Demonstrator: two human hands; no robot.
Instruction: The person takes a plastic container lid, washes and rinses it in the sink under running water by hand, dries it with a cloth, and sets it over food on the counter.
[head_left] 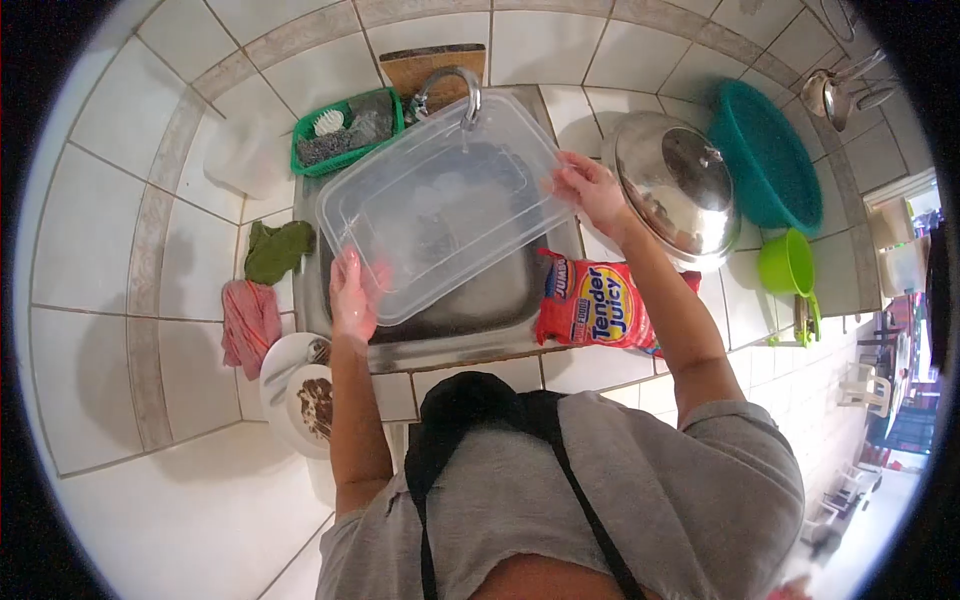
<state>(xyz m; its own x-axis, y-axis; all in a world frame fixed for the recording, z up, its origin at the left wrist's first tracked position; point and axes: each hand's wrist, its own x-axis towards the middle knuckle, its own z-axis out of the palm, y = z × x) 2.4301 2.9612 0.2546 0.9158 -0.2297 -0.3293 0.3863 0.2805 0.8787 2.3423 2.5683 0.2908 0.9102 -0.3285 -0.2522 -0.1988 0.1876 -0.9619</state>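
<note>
A clear rectangular plastic lid [450,200] is held tilted over the steel sink [480,320], with its far side under the faucet [470,95]. My left hand [355,295] grips its near left corner, fingers partly seen through the plastic. My right hand [590,195] holds the right edge, thumb and fingers closed on it. Drops and wet smears show on the lid. Whether water is running from the faucet, I cannot make out. Below my right forearm lies a red Tender Juicy bag [590,310] on the tiled counter.
A green basket [299,160] with scrubbers stands behind the sink. To the left lie a green cloth [277,250], a pink cloth [250,325] and a plate with scraps [275,360]. Rightward are a domed metal lid [675,180], a teal basin [765,155] and a green dipper [787,263].
</note>
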